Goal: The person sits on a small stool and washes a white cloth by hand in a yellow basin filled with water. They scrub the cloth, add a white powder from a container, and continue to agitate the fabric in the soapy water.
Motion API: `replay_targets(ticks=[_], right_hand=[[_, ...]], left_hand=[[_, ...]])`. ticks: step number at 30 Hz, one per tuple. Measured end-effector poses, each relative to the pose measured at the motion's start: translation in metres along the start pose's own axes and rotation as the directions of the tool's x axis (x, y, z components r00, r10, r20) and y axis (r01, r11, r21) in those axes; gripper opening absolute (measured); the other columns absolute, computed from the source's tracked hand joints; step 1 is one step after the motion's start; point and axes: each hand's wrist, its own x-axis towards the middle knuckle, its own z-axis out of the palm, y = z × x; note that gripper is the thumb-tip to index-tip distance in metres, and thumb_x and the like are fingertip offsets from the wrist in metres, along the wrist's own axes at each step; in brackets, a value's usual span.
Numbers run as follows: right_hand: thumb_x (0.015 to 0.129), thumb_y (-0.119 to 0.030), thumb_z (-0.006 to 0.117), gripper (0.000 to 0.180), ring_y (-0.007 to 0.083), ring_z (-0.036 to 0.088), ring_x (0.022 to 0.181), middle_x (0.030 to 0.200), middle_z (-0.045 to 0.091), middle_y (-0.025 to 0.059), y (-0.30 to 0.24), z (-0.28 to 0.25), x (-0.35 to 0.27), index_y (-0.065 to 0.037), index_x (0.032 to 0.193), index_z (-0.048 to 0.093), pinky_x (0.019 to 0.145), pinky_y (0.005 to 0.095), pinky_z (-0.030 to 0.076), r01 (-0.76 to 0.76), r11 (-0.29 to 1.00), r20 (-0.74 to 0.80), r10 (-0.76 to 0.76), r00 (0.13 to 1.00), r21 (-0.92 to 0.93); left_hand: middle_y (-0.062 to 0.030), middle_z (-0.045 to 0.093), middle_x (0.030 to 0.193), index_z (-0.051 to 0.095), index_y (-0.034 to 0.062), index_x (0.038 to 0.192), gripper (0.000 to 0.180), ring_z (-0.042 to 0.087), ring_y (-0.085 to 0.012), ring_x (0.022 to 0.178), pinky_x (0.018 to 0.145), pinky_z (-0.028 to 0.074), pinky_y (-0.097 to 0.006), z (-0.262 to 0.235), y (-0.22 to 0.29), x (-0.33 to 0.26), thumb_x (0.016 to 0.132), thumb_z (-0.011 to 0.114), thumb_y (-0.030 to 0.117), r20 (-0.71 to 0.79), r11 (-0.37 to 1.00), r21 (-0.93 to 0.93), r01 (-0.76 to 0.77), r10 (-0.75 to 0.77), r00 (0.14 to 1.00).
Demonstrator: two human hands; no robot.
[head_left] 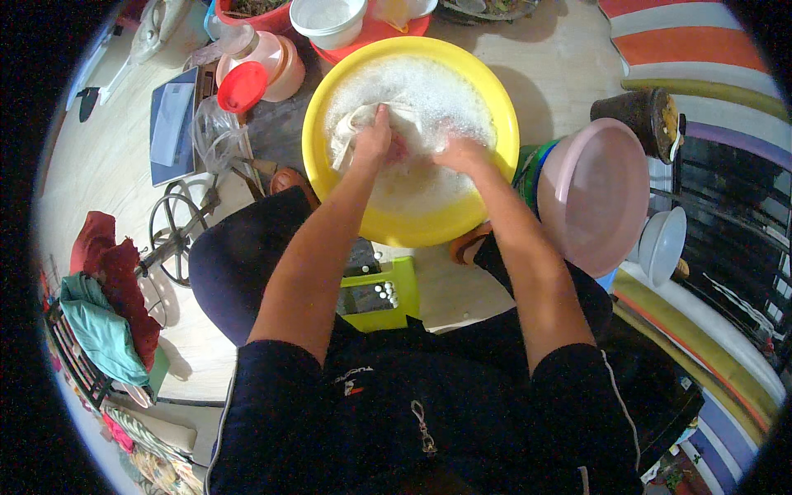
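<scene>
Beside pink tub (594, 194), both hands (375, 140) (458, 153) gripping cloth (351, 124) inside sudsy yellow basin (412, 227).

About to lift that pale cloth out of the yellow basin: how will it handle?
The pale cloth is bunched and folded in the left hand, so it is probably floppy. It sits in foamy water in the yellow basin, so it is likely soaked, heavy for its size, drippy and somewhat slippery.
</scene>
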Motion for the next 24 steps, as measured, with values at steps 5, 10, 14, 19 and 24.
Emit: replay_targets(ticks=[5, 10, 14, 19, 24], right_hand=[[0.072, -0.045, 0.065, 0.087, 0.0399, 0.035, 0.121, 0.133, 0.033, 0.0255, 0.013, 0.044, -0.002, -0.003, 0.135, 0.023, 0.100, 0.0407, 0.032, 0.082, 0.978, -0.433, 0.009, 0.901, 0.191], [0.076, -0.030, 0.061, 0.063, 0.0344, 0.040, 0.119, 0.129, 0.043, 0.0174, -0.014, 0.064, 0.011, -0.007, 0.129, 0.037, 0.098, 0.0386, 0.034, -0.193, 0.980, -0.387, 0.163, 0.908, -0.039], [0.072, -0.014, 0.060, 0.043, 0.0332, 0.046, 0.112, 0.120, 0.050, 0.0143, -0.013, 0.020, 0.016, -0.011, 0.115, 0.054, 0.090, 0.0399, 0.040, -0.025, 0.967, -0.375, 0.123, 0.919, 0.254], [0.064, -0.001, 0.064, 0.046, 0.0312, 0.050, 0.099, 0.103, 0.053, 0.0114, -0.056, -0.005, -0.076, -0.015, 0.108, 0.058, 0.084, 0.0373, 0.042, 0.377, 0.921, -0.750, -0.182, 0.635, 0.096], [0.063, -0.002, 0.064, 0.046, 0.0318, 0.047, 0.094, 0.103, 0.050, 0.0101, -0.101, 0.027, -0.117, -0.018, 0.106, 0.060, 0.086, 0.0398, 0.037, 0.537, 0.826, -0.792, -0.438, 0.425, -0.169]], left_hand=[[-0.0256, 0.060, 0.088, 0.060, -0.0115, 0.089, 0.081, 0.056, -0.0376, 0.093, 0.087, 0.040, -0.038, 0.005, -0.022, 0.017, 0.084, 0.027, 0.063, -0.127, 0.969, 0.230, -0.095, 0.127, 0.984], [-0.0299, 0.047, 0.120, 0.047, -0.0119, 0.115, 0.088, 0.041, -0.0331, 0.119, 0.099, 0.030, -0.034, 0.010, -0.038, 0.027, 0.080, 0.031, 0.067, -0.054, 0.972, 0.223, -0.075, 0.089, 0.995], [-0.0209, 0.042, 0.128, 0.042, -0.0038, 0.125, 0.086, 0.043, -0.0316, 0.116, 0.099, 0.029, -0.036, 0.019, -0.056, 0.031, 0.077, 0.043, 0.067, 0.092, 0.989, -0.111, 0.093, -0.083, 0.992], [-0.0084, 0.059, 0.105, 0.051, 0.0096, 0.114, 0.071, 0.056, -0.0285, 0.095, 0.086, 0.040, -0.049, 0.020, -0.019, -0.012, 0.075, 0.046, 0.069, 0.571, 0.508, -0.738, 0.445, 0.119, 0.812], [-0.0110, 0.057, 0.085, 0.053, 0.0088, 0.098, 0.038, 0.056, -0.0258, 0.074, 0.064, 0.050, -0.039, 0.016, 0.003, -0.016, 0.083, 0.054, 0.044, 0.406, 0.415, -0.845, 0.338, 0.085, 0.910]])
